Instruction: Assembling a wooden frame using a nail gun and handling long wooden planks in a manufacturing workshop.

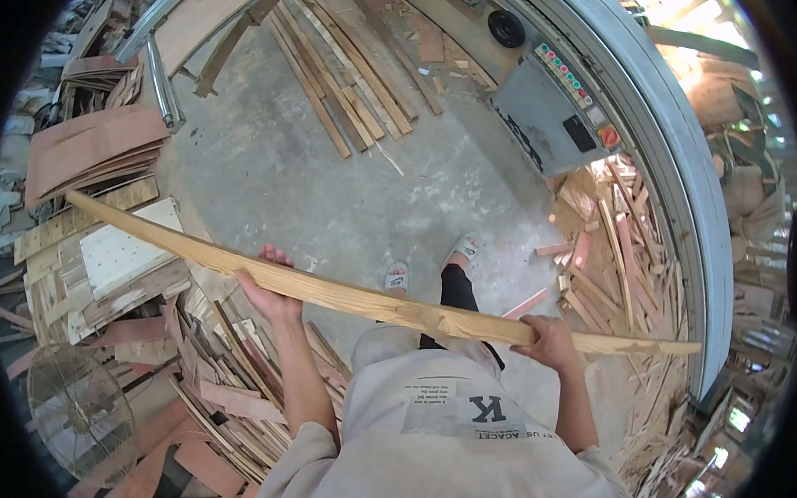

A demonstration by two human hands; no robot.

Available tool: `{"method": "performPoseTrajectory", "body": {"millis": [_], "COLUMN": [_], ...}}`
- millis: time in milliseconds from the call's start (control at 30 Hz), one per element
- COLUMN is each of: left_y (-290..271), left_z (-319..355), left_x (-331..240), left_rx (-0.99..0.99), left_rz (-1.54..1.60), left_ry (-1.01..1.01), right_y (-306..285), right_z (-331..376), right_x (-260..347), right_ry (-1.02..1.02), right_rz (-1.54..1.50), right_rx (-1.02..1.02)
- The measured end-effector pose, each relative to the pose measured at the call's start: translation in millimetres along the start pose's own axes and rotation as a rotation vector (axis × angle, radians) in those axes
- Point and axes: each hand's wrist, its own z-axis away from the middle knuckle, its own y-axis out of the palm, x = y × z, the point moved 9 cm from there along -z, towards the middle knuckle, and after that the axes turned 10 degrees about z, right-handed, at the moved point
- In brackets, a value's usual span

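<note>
A long, pale wooden board point(362, 295) spans the view in front of my body, running from the far left down to the right. Its grain and a knot show on the upper face. My left hand point(272, 299) holds it from below, palm up, with fingertips showing past the far edge. Near the board's right part, my right hand point(546, 340) grips it from the near side, fingers wrapped over the edge. Both ends of the board stick out well beyond my hands.
Long wooden strips point(348, 67) lie on the concrete floor ahead. Stacked reddish sheets point(95, 151), scrap wood and a wire-caged fan point(81, 413) are at left. A grey machine with a button panel point(567, 79) stands at right, above a heap of offcuts point(622, 248).
</note>
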Motion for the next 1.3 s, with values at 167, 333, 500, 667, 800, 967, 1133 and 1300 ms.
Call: {"method": "performPoseTrajectory", "body": {"millis": [167,333,500,667,800,967,1133,1300], "left_y": [91,144,180,178,135,63,59,159], "left_z": [50,5,18,55,58,52,59,176], "left_x": [-70,-201,-186,-100,-36,43,4,43], "left_rx": [0.701,0.748,0.752,0.585,0.479,0.374,0.518,0.669], "left_rz": [0.096,0.285,0.106,0.125,0.077,-0.007,-0.03,-0.327], "left_ry": [-0.171,0.095,-0.067,-0.105,-0.094,-0.271,-0.217,0.075], "right_y": [-14,2,-4,-46,-71,-47,40,209], "right_z": [37,74,119,194,248,261,218,106], "right_x": [9,-7,-41,-109,-142,-133,-191,-287], "right_ry": [-0.001,0.051,0.095,0.292,0.416,0.444,0.313,0.373], "right_rz": [-0.026,-0.056,-0.133,0.048,0.164,0.228,0.146,-0.067], "right_rx": [-0.141,-0.099,-0.091,-0.194,-0.183,-0.395,-0.565,-0.437]}}
